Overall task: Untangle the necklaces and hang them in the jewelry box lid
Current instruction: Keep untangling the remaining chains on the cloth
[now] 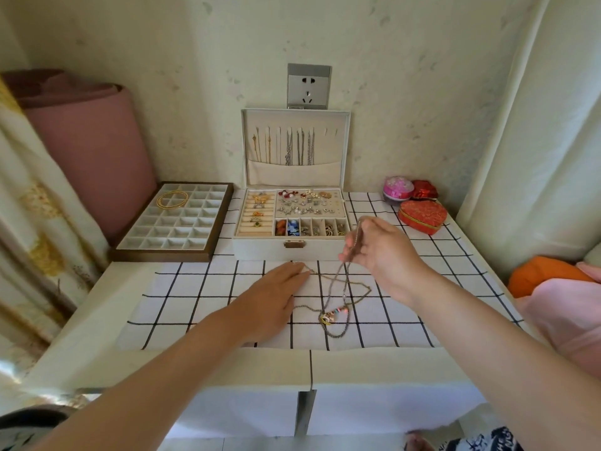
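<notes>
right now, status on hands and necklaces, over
Left hand flat, fingertips pinning a chain end. Right hand pinching a strand, lifted. Necklaces knotted, mostly on the cloth. Lid open, rightmost hooks free.

jewelry box [292, 247] centre | tray [169, 222] left | necklaces [335, 301] before box

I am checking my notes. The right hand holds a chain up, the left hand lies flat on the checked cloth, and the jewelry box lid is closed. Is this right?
No. The head view shows the jewelry box lid open, standing upright with necklaces hanging in it. The right hand does hold a chain up and the left hand lies flat on the checked cloth.
</notes>
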`<state>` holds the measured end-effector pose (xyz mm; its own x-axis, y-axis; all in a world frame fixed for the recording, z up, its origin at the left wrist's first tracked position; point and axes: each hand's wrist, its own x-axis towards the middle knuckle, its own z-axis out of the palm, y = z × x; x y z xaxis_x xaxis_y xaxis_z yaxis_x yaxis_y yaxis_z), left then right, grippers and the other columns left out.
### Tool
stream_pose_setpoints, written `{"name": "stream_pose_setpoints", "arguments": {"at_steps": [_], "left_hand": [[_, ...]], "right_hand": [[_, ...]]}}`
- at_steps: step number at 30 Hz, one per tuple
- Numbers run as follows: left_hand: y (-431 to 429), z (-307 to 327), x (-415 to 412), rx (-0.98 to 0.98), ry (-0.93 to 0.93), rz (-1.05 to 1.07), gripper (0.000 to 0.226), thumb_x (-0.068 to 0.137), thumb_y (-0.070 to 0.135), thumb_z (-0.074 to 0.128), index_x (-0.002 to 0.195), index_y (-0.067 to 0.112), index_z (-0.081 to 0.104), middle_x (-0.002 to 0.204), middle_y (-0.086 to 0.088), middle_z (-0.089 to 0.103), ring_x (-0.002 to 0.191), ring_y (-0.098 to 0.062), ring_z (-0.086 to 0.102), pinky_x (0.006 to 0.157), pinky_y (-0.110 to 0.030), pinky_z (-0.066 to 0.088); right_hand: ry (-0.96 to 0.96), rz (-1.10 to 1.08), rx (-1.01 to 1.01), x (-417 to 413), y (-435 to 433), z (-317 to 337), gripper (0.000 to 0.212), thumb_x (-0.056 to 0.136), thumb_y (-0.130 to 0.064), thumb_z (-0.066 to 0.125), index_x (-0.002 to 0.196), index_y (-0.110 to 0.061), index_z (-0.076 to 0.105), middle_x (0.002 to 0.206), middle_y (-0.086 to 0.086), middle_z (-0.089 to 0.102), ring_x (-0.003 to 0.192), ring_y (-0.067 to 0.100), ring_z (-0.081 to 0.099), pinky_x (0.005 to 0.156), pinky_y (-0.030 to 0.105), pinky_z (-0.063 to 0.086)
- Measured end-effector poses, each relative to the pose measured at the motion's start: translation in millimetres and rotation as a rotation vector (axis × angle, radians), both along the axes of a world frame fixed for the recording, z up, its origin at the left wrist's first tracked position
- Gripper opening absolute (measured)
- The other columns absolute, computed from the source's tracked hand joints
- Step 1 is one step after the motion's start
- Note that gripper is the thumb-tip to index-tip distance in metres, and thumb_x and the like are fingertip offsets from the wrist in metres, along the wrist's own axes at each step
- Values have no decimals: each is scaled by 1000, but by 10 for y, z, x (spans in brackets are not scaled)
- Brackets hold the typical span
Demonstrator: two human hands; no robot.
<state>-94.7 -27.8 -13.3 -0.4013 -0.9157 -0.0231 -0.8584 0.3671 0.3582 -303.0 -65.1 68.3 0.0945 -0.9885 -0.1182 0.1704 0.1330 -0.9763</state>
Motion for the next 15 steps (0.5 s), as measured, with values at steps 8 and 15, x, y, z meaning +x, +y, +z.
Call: {"name": "stream_pose_setpoints", "arguments": {"at_steps": [8,15], "left_hand": [[50,29,-9,79,-274,90,57,107,38,20,157,34,-7,164,4,-20,151,-21,-21,121,-36,-9],[91,96,58,165,-358,158,65,103,52,20,156,34,-13,163,3,-24,150,-25,-22,124,-43,-5]], "right_hand": [[190,-149,-132,-264,5,199,25,109,-16,33,90,-21,49,75,0,58,52,10,40,48,17,33],[380,-173,-250,-397,39,223,26,107,-13,33,88,-23,48,71,2,49,48,3,39,48,17,34]]}}
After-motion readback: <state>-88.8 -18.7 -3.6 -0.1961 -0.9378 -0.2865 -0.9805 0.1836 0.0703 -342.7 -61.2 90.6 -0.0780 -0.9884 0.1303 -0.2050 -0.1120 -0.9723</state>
